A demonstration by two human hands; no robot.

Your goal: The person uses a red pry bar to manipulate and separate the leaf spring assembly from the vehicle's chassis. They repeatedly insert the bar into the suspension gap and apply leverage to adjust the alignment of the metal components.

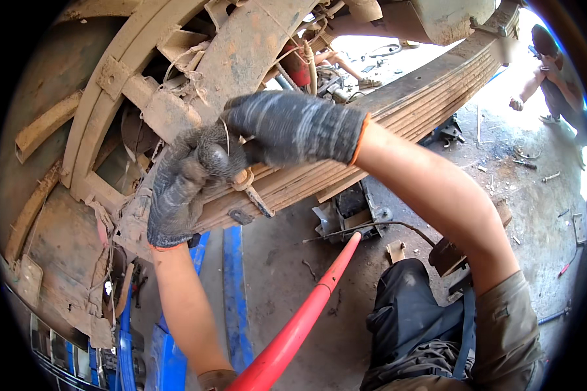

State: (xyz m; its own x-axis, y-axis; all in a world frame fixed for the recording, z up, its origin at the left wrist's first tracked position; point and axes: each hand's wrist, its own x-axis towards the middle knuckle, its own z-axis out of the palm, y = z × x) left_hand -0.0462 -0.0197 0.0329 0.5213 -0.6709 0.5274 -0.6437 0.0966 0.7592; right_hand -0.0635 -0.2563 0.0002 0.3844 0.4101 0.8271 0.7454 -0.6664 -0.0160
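Note:
My left hand [173, 186], in a dark grey knit glove with an orange cuff, is wrapped around a dark metal part with a rounded end [213, 158] beside the leaf spring. My right hand [287, 127], gloved the same way, comes from the right over the top of the spring stack. Its fingers bend down behind that part, and what they touch is hidden. A thin pale loop [227, 135] shows between the two hands. Just below them, a rusty bolt-like rod [254, 193] sticks out at the side of the dusty leaf spring [424, 88].
A mud-caked frame [231, 55] and curved fender [91, 124] rise at the left. A red pole [293, 319] slants up between my arms. Blue steel beams [236, 293] stand below left. Loose parts lie on the concrete floor [489, 176]; another person [557, 81] crouches far right.

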